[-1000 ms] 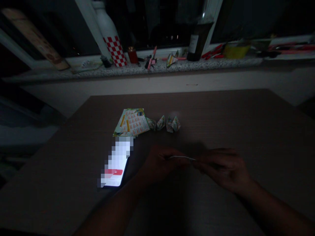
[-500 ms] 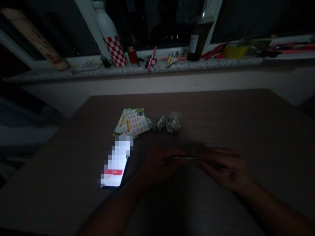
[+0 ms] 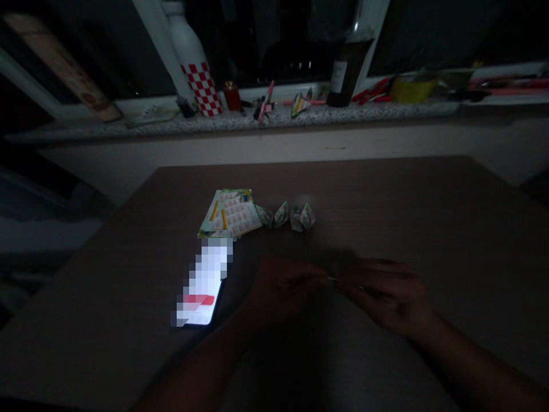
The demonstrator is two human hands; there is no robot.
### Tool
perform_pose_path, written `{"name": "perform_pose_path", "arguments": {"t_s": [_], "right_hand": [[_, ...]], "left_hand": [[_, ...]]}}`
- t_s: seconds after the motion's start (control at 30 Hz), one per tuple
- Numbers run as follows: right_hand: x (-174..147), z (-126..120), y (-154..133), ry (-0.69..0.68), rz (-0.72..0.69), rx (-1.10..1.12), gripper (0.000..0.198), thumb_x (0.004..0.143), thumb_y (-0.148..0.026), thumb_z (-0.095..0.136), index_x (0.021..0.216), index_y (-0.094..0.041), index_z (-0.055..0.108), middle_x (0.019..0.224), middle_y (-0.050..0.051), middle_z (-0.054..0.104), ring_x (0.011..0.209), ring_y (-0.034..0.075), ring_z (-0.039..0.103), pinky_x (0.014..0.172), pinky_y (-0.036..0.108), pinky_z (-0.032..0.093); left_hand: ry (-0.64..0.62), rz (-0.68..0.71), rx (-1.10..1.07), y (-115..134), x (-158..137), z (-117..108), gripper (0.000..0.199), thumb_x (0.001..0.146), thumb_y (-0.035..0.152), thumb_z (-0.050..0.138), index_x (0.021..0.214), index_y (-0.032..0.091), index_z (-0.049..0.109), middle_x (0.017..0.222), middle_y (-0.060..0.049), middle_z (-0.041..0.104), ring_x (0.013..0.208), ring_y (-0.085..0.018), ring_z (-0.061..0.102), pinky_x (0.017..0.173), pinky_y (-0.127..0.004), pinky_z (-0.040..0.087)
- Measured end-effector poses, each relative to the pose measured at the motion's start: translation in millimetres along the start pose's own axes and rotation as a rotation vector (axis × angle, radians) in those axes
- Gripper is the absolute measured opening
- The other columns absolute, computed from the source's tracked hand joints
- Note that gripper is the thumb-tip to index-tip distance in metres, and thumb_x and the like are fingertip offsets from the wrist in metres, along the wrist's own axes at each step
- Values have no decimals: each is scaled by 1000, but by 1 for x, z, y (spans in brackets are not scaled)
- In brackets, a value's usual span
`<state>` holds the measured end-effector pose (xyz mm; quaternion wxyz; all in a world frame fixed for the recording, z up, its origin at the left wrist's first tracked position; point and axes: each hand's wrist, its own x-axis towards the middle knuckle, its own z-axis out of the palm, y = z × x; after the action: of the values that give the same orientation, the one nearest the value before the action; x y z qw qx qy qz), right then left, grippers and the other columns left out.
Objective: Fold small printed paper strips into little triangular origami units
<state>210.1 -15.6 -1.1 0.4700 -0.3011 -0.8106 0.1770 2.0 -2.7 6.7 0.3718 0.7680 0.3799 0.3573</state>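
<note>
Low over the table, my left hand (image 3: 283, 289) and my right hand (image 3: 390, 292) meet fingertip to fingertip. Both are closed in a pinch on a small folded paper (image 3: 333, 279), of which only a thin pale edge shows between the fingers; the rest is hidden. Beyond them stands a row of folded paper shapes (image 3: 305, 217) with printed colours. Left of that row lies a stack of printed leaflets (image 3: 234, 214). A phone (image 3: 206, 286) with its screen lit and partly pixelated lies to the left of my left hand.
The scene is dim. Behind the wooden table (image 3: 386, 200), a stone windowsill (image 3: 240, 123) carries a red-and-white checked bottle (image 3: 201, 86), a small amber jar (image 3: 232, 96), a dark bottle (image 3: 341, 77), a yellow item (image 3: 412, 88) and a leaning tube (image 3: 64, 66).
My left fingers have come closer together at the tips, and less of the paper's pale edge shows. My right hand has barely shifted. The phone, leaflets and paper shapes stay in place.
</note>
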Motion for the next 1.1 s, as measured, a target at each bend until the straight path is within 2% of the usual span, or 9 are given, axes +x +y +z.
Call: {"name": "perform_pose_path", "arguments": {"t_s": [0.13, 0.3, 0.5, 0.6, 1.0, 1.1], "right_hand": [[-1, 1, 3, -23, 50, 15, 16, 80, -7, 65, 92, -17, 68, 76, 4, 73, 65, 14, 69, 57, 23, 55], [-3, 2, 5, -7, 20, 9, 16, 77, -5, 66, 89, -14, 69, 78, 7, 73, 67, 16, 70, 59, 23, 56], [1, 1, 3, 42, -37, -33, 17, 74, -5, 69, 89, -13, 69, 78, 8, 73, 72, 17, 70, 63, 24, 58], [4, 2, 3, 57, -86, -44, 18, 74, -5, 68, 89, -13, 69, 81, 8, 73, 74, 17, 70, 66, 25, 58], [5, 1, 0, -72, -109, -55, 18, 78, -5, 62, 93, -15, 63, 81, 7, 69, 75, 18, 65, 69, 33, 54], [6, 3, 1, -82, -106, -44, 18, 79, -6, 63, 95, -15, 63, 81, 7, 69, 75, 18, 65, 68, 34, 54]], "left_hand": [[2, -17, -29, -4, 0, 2, 14, 85, 27, 63, 87, 18, 75, 73, -1, 74, 64, -13, 67, 59, -20, 48], [-27, 36, 36, -6, 1, 0, 14, 83, 27, 65, 91, 18, 71, 83, -2, 75, 74, -15, 68, 68, -24, 52], [29, 340, 110, -7, 4, -1, 7, 84, 17, 61, 87, 14, 66, 82, -6, 71, 78, -15, 65, 72, -26, 51], [55, 410, 145, -7, 4, 1, 6, 84, 15, 60, 88, 13, 65, 82, -6, 70, 79, -14, 64, 71, -25, 51], [27, 383, 262, -7, 1, 8, 7, 84, 18, 56, 90, 17, 59, 87, -5, 65, 84, -16, 60, 76, -29, 50], [8, 360, 290, -7, 0, 7, 7, 82, 16, 55, 89, 16, 56, 86, -5, 63, 82, -15, 58, 73, -27, 49]]}}
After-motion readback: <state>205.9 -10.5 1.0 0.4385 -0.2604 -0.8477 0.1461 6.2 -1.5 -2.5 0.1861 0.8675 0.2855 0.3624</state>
